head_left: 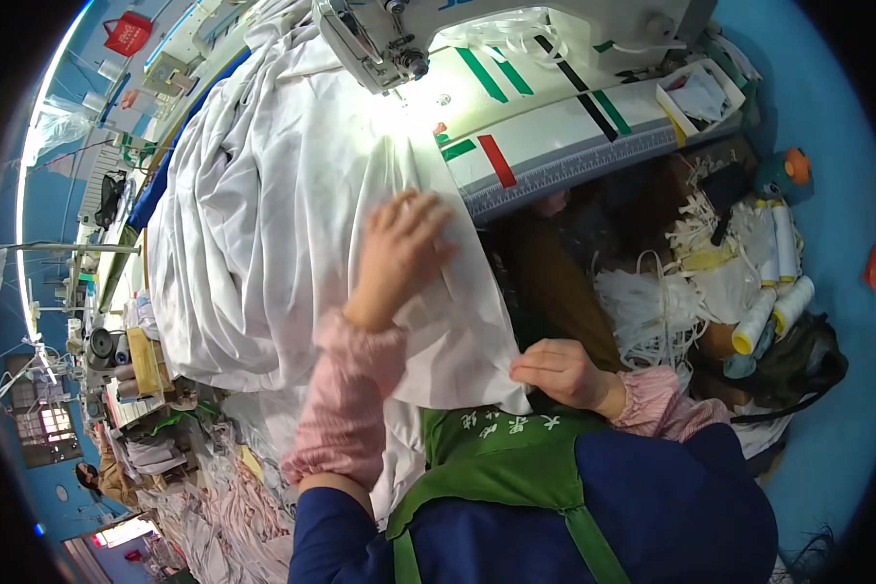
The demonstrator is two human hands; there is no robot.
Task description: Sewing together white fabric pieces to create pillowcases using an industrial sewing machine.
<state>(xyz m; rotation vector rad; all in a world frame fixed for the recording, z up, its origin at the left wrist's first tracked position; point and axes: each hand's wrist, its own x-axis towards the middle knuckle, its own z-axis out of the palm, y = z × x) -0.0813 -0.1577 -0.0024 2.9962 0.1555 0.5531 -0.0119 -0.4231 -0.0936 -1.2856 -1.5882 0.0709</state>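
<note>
A wide white cloth [253, 224] spreads in folds over the sewing table and hangs toward my lap. Its right part runs up under the lit needle area of a white sewing machine [365, 39]. My left hand [404, 248] lies on the cloth below the needle, fingers forward and slightly blurred, pressing on the fabric with nothing gripped. At the cloth's lower right corner my right hand [563, 373] pinches the edge between thumb and fingers. Pink sleeve covers reach up both forearms.
A ruler strip [574, 167] edges the table, with coloured tapes above it. An open white box [699, 100] stands at the right end. Below are thread cones [754, 321] and a heap of white strips [652, 302]. Other machines and piled fabric [224, 516] fill the left side.
</note>
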